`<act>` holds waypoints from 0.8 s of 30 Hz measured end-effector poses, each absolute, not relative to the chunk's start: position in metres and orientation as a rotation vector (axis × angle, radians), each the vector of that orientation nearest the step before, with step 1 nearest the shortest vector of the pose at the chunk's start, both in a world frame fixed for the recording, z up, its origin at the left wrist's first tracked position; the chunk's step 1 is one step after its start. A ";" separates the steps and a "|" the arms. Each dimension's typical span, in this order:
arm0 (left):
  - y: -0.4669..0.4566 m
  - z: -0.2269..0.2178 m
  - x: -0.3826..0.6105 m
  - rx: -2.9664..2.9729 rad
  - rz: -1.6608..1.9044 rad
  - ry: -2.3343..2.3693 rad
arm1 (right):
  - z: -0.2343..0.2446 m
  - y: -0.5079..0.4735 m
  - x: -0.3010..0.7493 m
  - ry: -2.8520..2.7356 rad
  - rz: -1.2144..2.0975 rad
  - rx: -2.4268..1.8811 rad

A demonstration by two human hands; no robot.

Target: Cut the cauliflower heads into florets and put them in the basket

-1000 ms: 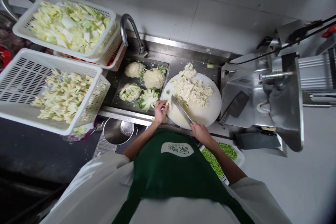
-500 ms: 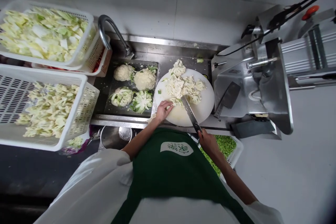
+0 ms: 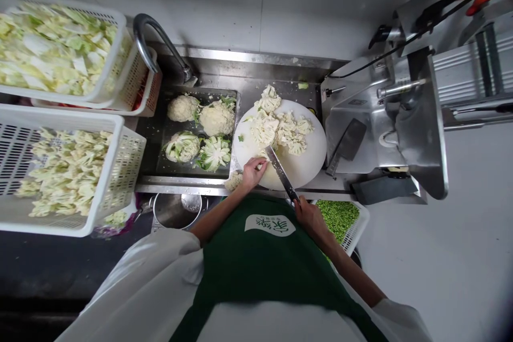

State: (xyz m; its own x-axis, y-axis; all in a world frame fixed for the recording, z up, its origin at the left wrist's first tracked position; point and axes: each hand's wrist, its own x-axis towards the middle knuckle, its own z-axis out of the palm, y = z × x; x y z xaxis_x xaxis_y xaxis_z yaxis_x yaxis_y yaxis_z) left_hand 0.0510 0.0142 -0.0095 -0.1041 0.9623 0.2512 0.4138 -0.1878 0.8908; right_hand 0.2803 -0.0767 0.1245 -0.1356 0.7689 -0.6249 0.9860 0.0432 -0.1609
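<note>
On a round white cutting board (image 3: 310, 165) lie several cut cauliflower pieces (image 3: 285, 131). My right hand (image 3: 310, 216) is closed around the handle of a kitchen knife (image 3: 282, 173), whose blade slants up and left across the board. At the board's left front edge, my left hand (image 3: 253, 172) is closed, pinching a small cauliflower piece (image 3: 262, 164) close to the blade tip; the fingers partly cover it. Another cauliflower piece (image 3: 233, 180) rests on the counter edge beside my left wrist.
Left of the board, a sink (image 3: 192, 175) holds several cauliflower heads (image 3: 217, 117) under a curved faucet (image 3: 160, 35). A basket of florets (image 3: 72, 171) and a basket of chopped cabbage (image 3: 64, 53) stand further left. Rightward are a cleaver (image 3: 350, 141) and a metal slicer (image 3: 420, 117). Below sits a basket of chopped greens (image 3: 339, 219).
The knife and my right hand have shifted left, bringing the blade nearer my left hand. My left fingers have drawn together around the small piece. The whole view has shifted slightly.
</note>
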 end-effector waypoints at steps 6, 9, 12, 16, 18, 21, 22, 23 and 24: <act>0.015 -0.010 0.052 1.624 1.260 1.518 | 0.130 -0.079 0.269 1.844 -0.823 1.778; 0.016 -0.011 0.052 1.645 1.252 1.505 | 0.129 -0.078 0.266 1.797 -0.828 1.776; 0.018 -0.012 0.052 1.657 1.257 1.482 | 0.125 -0.073 0.261 1.779 -0.831 1.762; 0.023 -0.011 0.049 1.600 1.282 1.490 | 0.117 -0.059 0.254 1.857 -0.801 1.742; 0.026 -0.010 0.046 1.560 1.281 1.490 | 0.112 -0.052 0.252 1.901 -0.787 1.735; 0.029 -0.011 0.042 1.504 1.302 1.491 | 0.104 -0.044 0.254 1.899 -0.809 1.707; 0.030 -0.011 0.041 1.489 1.308 1.492 | 0.103 -0.042 0.256 1.894 -0.818 1.705; 0.030 -0.012 0.040 1.470 1.318 1.496 | 0.102 -0.040 0.258 1.895 -0.831 1.702; 0.031 -0.013 0.040 1.445 1.332 1.507 | 0.102 -0.038 0.261 1.906 -0.842 1.700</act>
